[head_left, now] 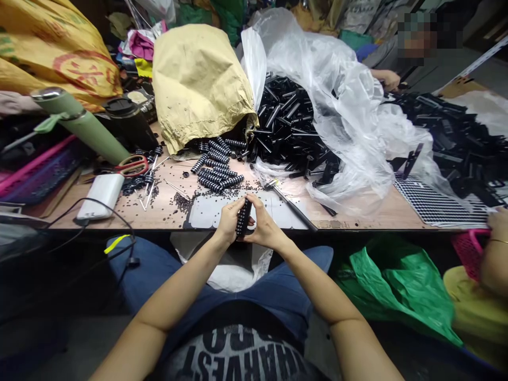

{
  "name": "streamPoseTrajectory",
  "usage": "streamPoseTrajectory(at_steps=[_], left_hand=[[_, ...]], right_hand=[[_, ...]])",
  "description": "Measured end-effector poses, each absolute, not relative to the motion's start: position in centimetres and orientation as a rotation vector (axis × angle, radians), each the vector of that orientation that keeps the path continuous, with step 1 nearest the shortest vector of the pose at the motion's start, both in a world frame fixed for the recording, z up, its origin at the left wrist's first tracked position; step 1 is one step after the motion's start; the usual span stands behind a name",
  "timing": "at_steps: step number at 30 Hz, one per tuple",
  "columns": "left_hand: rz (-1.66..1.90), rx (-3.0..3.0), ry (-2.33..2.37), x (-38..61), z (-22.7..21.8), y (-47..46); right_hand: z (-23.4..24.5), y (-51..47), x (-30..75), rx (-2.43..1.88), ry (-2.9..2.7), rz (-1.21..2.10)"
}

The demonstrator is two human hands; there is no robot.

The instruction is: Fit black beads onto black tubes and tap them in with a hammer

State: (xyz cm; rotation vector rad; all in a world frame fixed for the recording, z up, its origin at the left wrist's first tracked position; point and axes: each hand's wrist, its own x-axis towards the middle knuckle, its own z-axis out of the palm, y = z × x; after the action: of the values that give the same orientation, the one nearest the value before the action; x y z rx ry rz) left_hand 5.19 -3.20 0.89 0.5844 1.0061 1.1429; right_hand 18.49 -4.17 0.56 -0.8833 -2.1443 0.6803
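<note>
Both my hands meet over the table's front edge, around a black block with rows of small white characters (243, 218). My left hand (228, 219) grips its left side, fingers closed on it. My right hand (264, 222) curves round the other side, thumb and forefinger at its top end. Below my fingers, part of the block is hidden. Beneath lies a pale flat sheet (206, 211). Just beyond it is a pile of black rolls with white markings (220, 172). A hammer (291, 203) with a black handle rests to the right of my hands.
A yellow sack (202, 84) and a plastic bag (349, 116) of black parts (286, 121) stand behind. Left are red-handled scissors (133, 165), a white power bank (101, 196) with a cable and a green flask (85, 127). Other people's hands (387, 79) work at right.
</note>
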Motion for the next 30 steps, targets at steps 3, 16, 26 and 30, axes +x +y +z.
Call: streamPoseTrajectory(at_steps=[3, 16, 26, 30], left_hand=[[1.115, 0.571, 1.030, 5.6, 1.4, -3.3], [0.964, 1.944, 1.376, 5.7, -4.2, -2.4], [0.515, 2.669, 1.340, 3.3, -4.8, -1.7], [0.500, 2.683, 1.355, 3.3, -4.7, -2.0]], right_hand=[[0.3, -4.2, 18.6, -0.933, -2.132, 0.710], [-4.4, -3.4, 18.8, -1.389, -1.992, 0.545], [-1.7, -3.4, 28.1, -2.231, -1.865, 0.153], [-0.9, -7.0, 26.5, -1.970, -1.826, 0.428]])
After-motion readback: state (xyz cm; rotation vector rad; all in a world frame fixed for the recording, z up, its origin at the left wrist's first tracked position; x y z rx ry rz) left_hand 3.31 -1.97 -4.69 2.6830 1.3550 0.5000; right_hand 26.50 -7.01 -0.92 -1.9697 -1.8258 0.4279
